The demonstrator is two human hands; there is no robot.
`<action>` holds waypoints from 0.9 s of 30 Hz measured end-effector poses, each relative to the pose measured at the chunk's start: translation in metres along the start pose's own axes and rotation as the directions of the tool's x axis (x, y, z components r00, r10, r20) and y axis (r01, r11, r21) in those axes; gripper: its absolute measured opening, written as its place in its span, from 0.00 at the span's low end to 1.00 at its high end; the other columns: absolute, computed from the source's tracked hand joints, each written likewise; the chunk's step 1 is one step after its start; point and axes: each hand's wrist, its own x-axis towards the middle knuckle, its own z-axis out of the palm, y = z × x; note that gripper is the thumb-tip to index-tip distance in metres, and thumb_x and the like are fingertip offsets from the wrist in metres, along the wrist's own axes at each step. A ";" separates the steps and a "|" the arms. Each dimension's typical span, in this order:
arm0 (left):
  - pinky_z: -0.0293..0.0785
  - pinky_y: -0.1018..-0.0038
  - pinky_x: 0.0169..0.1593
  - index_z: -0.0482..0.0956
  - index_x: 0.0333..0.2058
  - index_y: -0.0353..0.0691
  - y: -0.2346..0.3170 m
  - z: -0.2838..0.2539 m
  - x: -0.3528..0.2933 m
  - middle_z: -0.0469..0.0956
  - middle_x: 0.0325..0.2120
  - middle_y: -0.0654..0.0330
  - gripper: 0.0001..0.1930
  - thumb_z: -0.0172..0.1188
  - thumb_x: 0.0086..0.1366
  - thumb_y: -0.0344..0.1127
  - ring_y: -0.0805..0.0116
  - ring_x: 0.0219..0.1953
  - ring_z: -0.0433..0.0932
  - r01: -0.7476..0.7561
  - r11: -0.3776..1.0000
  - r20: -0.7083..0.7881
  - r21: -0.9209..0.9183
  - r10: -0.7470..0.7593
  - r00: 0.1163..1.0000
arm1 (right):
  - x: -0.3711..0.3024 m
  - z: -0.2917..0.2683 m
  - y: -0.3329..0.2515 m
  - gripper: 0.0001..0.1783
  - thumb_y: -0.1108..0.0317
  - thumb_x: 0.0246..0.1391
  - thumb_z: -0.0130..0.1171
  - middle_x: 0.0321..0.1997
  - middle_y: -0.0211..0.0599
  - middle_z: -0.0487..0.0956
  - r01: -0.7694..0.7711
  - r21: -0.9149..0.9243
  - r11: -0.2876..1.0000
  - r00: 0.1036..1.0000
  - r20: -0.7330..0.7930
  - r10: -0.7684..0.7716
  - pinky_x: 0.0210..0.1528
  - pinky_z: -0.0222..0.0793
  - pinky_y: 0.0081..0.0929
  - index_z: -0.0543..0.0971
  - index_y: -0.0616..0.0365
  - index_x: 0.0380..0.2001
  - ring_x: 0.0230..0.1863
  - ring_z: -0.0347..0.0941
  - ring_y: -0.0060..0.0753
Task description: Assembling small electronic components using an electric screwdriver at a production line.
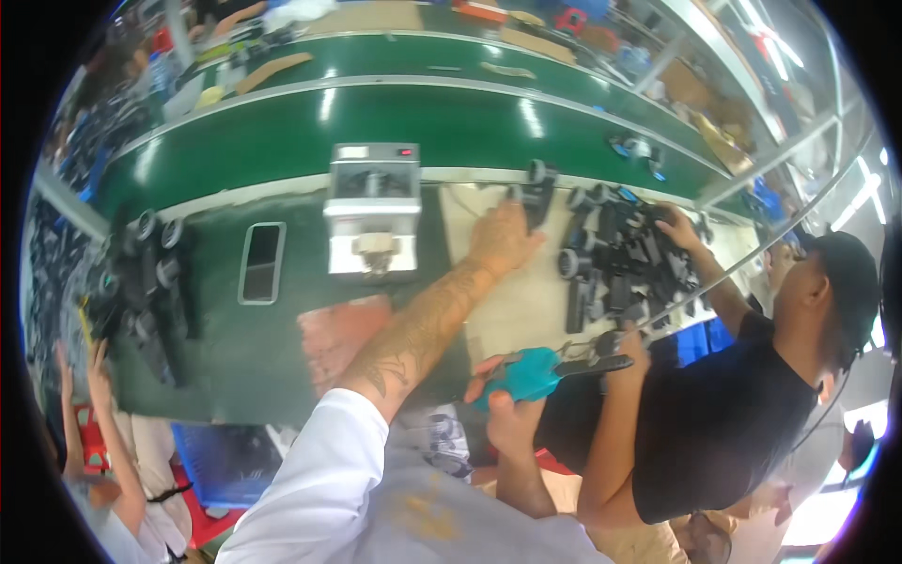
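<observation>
My left hand [503,237] reaches forward over a beige mat [489,310], its fingers closed on a black wheeled part [539,195] near the mat's far edge. Some of the grip is hidden behind the back of that hand. Close to my body, my right hand [513,421] is wrapped round a teal power screwdriver [528,374], whose dark front end points right. Right of the mat lies a pile of black wheeled parts [620,249].
A white-and-grey boxy device [374,202] stands on the bench, left of the mat. Further left are a phone-like slab [262,263] and more black wheeled parts [150,273]. A co-worker in black [723,414] reaches into the right pile. Beyond runs a green conveyor [423,117].
</observation>
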 end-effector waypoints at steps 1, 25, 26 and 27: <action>0.76 0.52 0.53 0.76 0.49 0.31 -0.004 0.013 0.008 0.79 0.44 0.44 0.29 0.62 0.64 0.55 0.43 0.48 0.79 0.018 1.000 0.090 -0.013 -0.017 0.996 | 0.001 -0.010 0.003 0.30 0.54 0.55 0.73 0.37 0.37 0.79 -0.002 -0.006 1.000 1.000 0.012 0.002 0.34 0.72 0.25 0.75 0.69 0.48 0.33 0.77 0.27; 0.73 0.64 0.41 0.83 0.42 0.37 -0.076 -0.221 -0.175 0.74 0.33 0.58 0.18 0.75 0.53 0.33 0.55 0.36 0.74 -0.061 0.963 0.146 -0.262 0.102 0.984 | 0.069 0.020 0.020 0.45 0.24 0.57 0.51 0.24 0.34 0.71 0.093 -0.176 0.980 0.988 -0.102 -0.112 0.30 0.65 0.30 0.72 0.61 0.49 0.26 0.67 0.32; 0.73 0.63 0.41 0.83 0.43 0.37 -0.082 -0.223 -0.175 0.74 0.33 0.59 0.18 0.75 0.53 0.33 0.54 0.36 0.74 -0.097 0.964 0.131 -0.249 0.132 0.982 | 0.071 0.022 0.022 0.45 0.23 0.57 0.50 0.23 0.34 0.69 0.081 -0.093 0.992 0.993 -0.076 -0.088 0.29 0.62 0.29 0.72 0.60 0.49 0.24 0.65 0.30; 0.73 0.63 0.42 0.83 0.42 0.39 -0.086 -0.229 -0.174 0.74 0.34 0.60 0.17 0.73 0.56 0.37 0.54 0.37 0.73 -0.087 0.973 0.153 -0.215 0.122 0.981 | 0.075 0.031 0.024 0.45 0.23 0.57 0.50 0.23 0.34 0.69 0.078 -0.081 0.994 0.995 -0.053 -0.082 0.29 0.62 0.29 0.72 0.60 0.49 0.24 0.65 0.30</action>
